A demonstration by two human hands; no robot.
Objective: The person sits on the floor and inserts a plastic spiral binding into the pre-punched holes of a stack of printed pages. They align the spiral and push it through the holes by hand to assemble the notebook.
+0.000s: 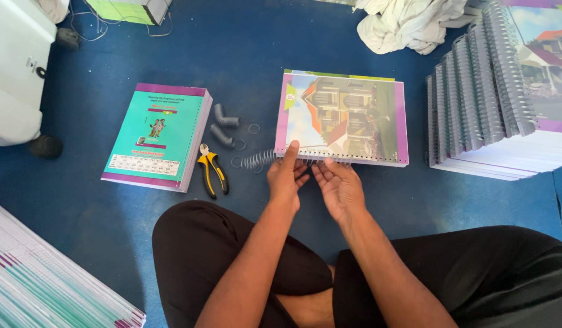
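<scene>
A book with a house picture on its cover [344,115] lies on the blue floor in front of me. A silvery wire spiral [259,160] runs along its near edge and sticks out to the left. My left hand [287,176] pinches the spiral at the book's near-left corner, thumb resting on the cover. My right hand [338,185] grips the spiral along the near edge just beside it, fingers curled over the coil.
A teal-covered stack of punched pages [159,135] lies to the left, with yellow-handled cutters [212,171] and short grey coil pieces [225,127] beside it. Bound books [493,109] stack up at right. A white cloth [408,24] is at the back; loose pages [38,279] lie at bottom left.
</scene>
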